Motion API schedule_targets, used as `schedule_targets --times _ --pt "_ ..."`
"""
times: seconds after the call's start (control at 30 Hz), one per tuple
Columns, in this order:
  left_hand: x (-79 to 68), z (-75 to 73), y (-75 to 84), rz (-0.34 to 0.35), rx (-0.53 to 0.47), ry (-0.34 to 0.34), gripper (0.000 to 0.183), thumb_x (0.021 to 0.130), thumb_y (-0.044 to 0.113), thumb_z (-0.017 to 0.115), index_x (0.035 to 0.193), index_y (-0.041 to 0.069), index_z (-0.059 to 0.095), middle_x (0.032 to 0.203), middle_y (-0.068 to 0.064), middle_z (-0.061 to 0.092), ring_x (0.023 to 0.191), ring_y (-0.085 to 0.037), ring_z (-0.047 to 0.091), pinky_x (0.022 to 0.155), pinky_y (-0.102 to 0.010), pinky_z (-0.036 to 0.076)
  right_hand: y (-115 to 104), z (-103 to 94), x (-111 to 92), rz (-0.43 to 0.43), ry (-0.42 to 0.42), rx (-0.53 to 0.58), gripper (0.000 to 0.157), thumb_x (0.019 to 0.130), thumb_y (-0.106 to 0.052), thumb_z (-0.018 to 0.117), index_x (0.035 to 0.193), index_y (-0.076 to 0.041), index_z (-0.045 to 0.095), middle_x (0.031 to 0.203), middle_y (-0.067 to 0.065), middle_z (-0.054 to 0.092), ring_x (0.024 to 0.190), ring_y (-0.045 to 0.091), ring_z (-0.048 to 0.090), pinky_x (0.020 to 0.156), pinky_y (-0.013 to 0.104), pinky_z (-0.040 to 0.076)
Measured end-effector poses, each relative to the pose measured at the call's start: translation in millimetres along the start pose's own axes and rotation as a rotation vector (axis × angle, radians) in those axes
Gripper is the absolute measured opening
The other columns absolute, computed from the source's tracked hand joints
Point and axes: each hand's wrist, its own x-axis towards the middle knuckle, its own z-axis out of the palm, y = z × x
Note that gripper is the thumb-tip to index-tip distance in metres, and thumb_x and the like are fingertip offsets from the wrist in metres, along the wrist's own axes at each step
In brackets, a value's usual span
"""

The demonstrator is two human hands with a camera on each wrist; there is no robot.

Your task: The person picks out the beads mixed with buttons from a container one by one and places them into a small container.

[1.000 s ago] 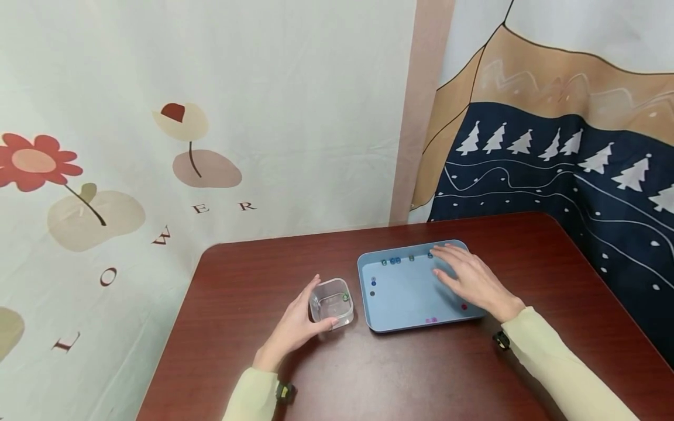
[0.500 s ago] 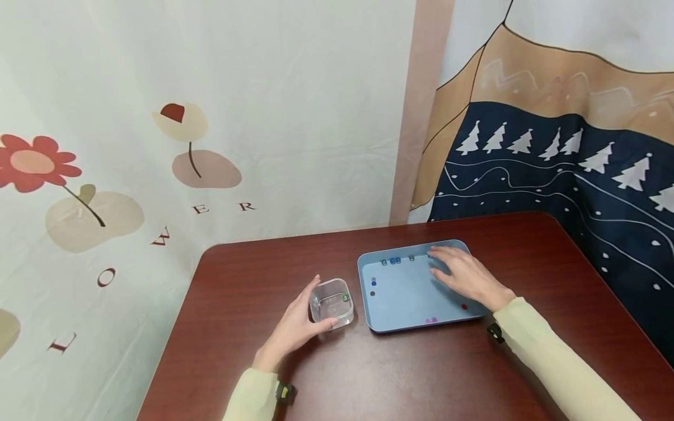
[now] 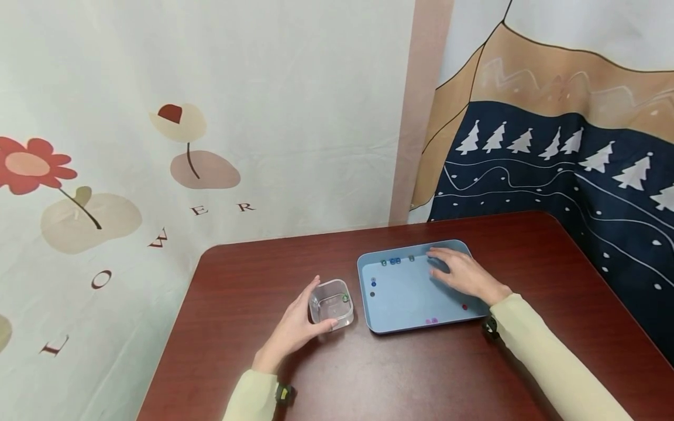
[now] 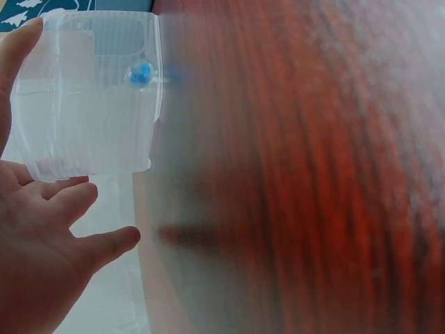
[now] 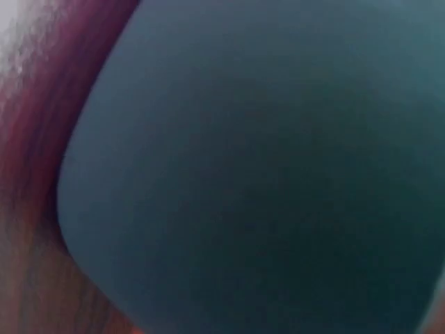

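Observation:
My left hand [image 3: 292, 327] holds a clear plastic container [image 3: 337, 318] on the table, thumb on the near side and fingers round the left. A single small marble [image 3: 345, 298] sits inside; it looks green in the head view and blue in the left wrist view. My right hand [image 3: 468, 276] reaches over the light blue tray [image 3: 408, 298], its fingertips low at the back right and the thumb spread apart from the fingers. What lies beneath those fingertips is hidden. Blue marbles [image 3: 395, 261] and a greenish marble [image 3: 412, 258] lie along the tray's back wall.
Near the tray's left side are a blue marble [image 3: 374, 283] and a dark marble [image 3: 372, 294]. Pink pieces [image 3: 432, 321] lie by its front wall, a red marble [image 3: 465, 307] at front right. The brown table [image 3: 400, 380] meets a printed curtain [image 3: 295, 146] behind.
My right hand has shifted slightly left over the tray, and its fingertips now cover the blue marble that showed beside them before. The left hand and container stay put.

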Motion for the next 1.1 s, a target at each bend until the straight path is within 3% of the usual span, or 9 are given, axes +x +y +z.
schedule_targets --times 0.63,1.1 --pt "2.1 2.1 -2.9 0.026 0.022 0.007 0.106 0.078 0.040 0.091 0.162 0.010 0.033 0.158 -0.011 0.046 0.132 -0.030 0.055 0.110 -0.055 0.043 8.0 4.6 4.9 -0.030 0.004 -0.040 0.044 0.099 -0.014 0.070 0.140 -0.001 0.062 0.143 0.021 0.056 0.132 0.040 0.051 0.109 0.062 0.041" --pt "1.3 1.0 -2.9 0.010 0.012 0.015 0.103 0.078 0.040 0.091 0.162 0.015 0.035 0.149 -0.012 0.054 0.127 -0.029 0.057 0.109 -0.053 0.044 7.3 10.8 7.6 -0.012 0.036 -0.113 0.043 0.100 -0.008 0.066 0.141 0.003 0.061 0.135 0.023 0.057 0.122 0.039 0.055 0.104 0.059 0.046"
